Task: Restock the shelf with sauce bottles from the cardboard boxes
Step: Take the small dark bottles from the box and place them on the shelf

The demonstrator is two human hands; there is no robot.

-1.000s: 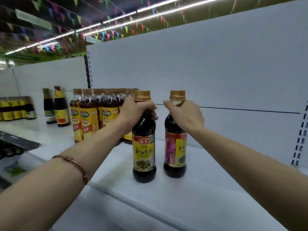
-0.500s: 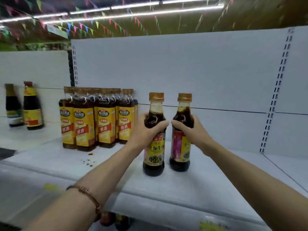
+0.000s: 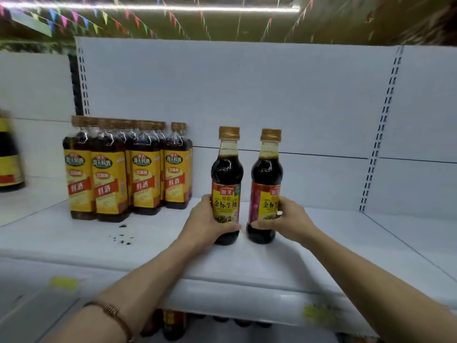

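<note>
Two dark sauce bottles with gold caps stand upright side by side on the white shelf (image 3: 309, 256). My left hand (image 3: 205, 225) grips the lower body of the left bottle (image 3: 227, 174), which has a yellow and green label. My right hand (image 3: 289, 222) grips the lower body of the right bottle (image 3: 267, 172), whose label is yellow and pink. Both bottle bases touch the shelf board. No cardboard box is in view.
A block of several yellow-labelled dark bottles (image 3: 128, 169) stands on the shelf to the left, with dark specks (image 3: 122, 237) in front of it. A larger bottle (image 3: 10, 159) is at the far left. More bottles (image 3: 173, 323) show on the shelf below. Slotted uprights (image 3: 378, 134) flank the white back panel.
Both hands have slid down from the bottles' necks to their lower bodies. The bottles now stand further back on the shelf, and the view has shifted left and lower.
</note>
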